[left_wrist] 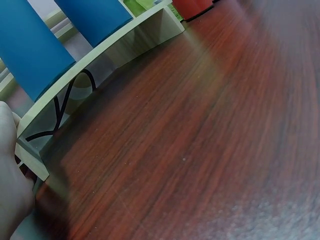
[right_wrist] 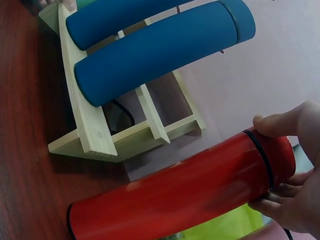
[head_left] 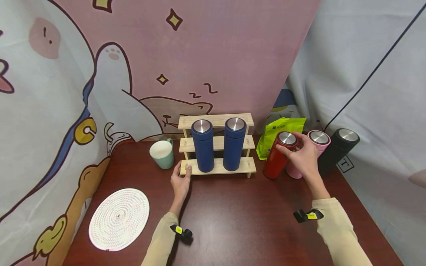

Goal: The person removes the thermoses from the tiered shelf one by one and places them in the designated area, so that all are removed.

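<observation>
My right hand (head_left: 304, 153) grips a red thermos (head_left: 275, 162) near its silver-topped lid, thumb on one side and fingers on the other in the right wrist view. The red thermos (right_wrist: 170, 192) stands upright at the right of a three-step wooden rack (head_left: 217, 168). Two blue thermoses (head_left: 203, 151) stand side by side on the lowest step. At that step's left end, my left hand (head_left: 181, 181) holds the board, thumb on top. The left wrist view shows the hand (left_wrist: 12, 175) at the rack's corner.
A pink thermos (head_left: 319, 142) and a black thermos (head_left: 337, 151) stand to the right, partly behind my right hand. Behind the red thermos is a yellow-green pouch (head_left: 271, 135). A mint mug (head_left: 164, 157) stands left of the rack; a round woven mat (head_left: 119, 220) lies front left.
</observation>
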`<state>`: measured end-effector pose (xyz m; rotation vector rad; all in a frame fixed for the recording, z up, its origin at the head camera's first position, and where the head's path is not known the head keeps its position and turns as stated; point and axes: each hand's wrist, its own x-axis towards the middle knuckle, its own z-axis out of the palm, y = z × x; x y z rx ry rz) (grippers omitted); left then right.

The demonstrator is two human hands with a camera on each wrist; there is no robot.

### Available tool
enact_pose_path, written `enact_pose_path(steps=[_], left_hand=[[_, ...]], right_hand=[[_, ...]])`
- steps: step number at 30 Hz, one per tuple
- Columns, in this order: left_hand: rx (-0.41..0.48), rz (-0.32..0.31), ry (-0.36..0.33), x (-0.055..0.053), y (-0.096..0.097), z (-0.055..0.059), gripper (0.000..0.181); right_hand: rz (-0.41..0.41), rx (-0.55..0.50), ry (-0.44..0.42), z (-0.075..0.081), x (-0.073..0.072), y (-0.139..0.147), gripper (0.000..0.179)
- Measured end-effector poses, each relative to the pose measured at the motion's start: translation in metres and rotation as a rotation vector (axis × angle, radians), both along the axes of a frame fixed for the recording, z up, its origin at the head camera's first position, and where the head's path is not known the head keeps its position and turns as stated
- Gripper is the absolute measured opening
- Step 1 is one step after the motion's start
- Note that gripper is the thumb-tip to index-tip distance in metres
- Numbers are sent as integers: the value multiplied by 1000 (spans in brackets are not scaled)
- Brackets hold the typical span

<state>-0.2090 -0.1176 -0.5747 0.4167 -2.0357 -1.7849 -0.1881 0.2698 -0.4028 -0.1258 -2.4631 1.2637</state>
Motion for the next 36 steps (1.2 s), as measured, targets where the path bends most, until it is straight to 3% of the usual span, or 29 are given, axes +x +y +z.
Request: enact_pose_path(steps=[15, 36], left_hand=[[12, -5, -2, 2, -1, -4, 53], [24, -17, -6, 0, -1, -2, 53]], right_hand=[[52, 118, 40, 0, 0, 1, 73], [132, 83, 83, 50, -4, -21, 76]])
